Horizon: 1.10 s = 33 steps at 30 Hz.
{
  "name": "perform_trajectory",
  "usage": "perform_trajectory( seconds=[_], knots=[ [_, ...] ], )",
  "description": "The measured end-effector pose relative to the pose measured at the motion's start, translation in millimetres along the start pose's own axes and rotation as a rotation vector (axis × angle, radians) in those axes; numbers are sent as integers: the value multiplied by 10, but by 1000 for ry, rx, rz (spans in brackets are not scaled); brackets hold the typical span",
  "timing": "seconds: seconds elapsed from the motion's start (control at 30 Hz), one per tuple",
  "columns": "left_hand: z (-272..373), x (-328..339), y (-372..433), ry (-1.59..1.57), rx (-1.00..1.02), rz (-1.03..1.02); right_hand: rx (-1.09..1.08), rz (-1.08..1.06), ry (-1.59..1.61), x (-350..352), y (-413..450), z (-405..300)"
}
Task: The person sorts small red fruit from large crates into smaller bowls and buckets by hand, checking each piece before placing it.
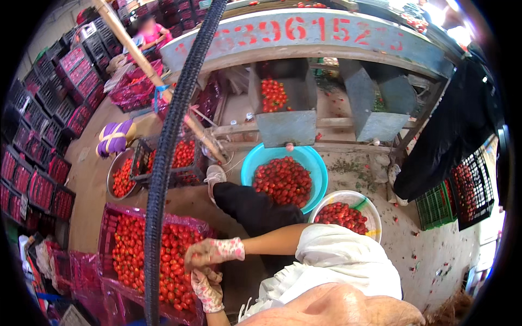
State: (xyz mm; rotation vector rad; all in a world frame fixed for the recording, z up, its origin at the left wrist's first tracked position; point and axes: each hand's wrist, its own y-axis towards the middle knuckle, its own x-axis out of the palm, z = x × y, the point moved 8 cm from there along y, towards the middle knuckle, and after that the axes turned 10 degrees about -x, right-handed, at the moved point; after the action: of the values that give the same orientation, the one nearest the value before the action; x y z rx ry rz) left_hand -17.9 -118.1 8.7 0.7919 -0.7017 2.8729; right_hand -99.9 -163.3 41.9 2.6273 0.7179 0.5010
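Observation:
My right hand (212, 252), in a soiled white glove with a pink pattern, bends over the right edge of a crate lined with pink plastic film (107, 244). Small red cherry tomatoes (130, 252) fill this crate. Just below, my left hand (207, 287), in a similar patterned glove, has its fingers close to or touching the right one. A bit of red shows by the right fingers; whether either hand grips a tomato cannot be made out. A dark braided strap or cable (157, 195) runs down across the view and covers part of the crate.
A turquoise basin (325, 173), a white basin (377, 216), a metal bowl (111, 185) and a black crate (140, 177) hold tomatoes. Metal chutes (287, 128) hang under a painted sorting table (261, 36). A bamboo pole (138, 57) slants nearby. Another person (153, 34) sits at upper left; dark-clothed legs (444, 126) stand right.

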Motion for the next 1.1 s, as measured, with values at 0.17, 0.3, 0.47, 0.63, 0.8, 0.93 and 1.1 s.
perform_trajectory(
  seconds=[0.17,0.3,0.47,0.63,0.8,0.93,1.1],
  knots=[
    [-320,-12,-10,229,-266,-299,148,157,-225,-329,42,-520],
    [-422,-67,-90,1059,24,-329,120,579,447,-592,-95,-215],
    [-262,54,-220,1260,276,-423,94,480,461,-536,-32,-202],
    [-256,-21,-235,1391,290,-310,103,437,407,-538,-54,-207],
    [-361,-90,-200,1407,278,-316,36,282,57,-548,-13,-366],
    [-419,-163,-187,1389,344,-297,49,162,-77,-521,11,-397],
    [-403,-112,-198,1385,394,-314,22,93,-143,-523,13,-389]
  ],
)
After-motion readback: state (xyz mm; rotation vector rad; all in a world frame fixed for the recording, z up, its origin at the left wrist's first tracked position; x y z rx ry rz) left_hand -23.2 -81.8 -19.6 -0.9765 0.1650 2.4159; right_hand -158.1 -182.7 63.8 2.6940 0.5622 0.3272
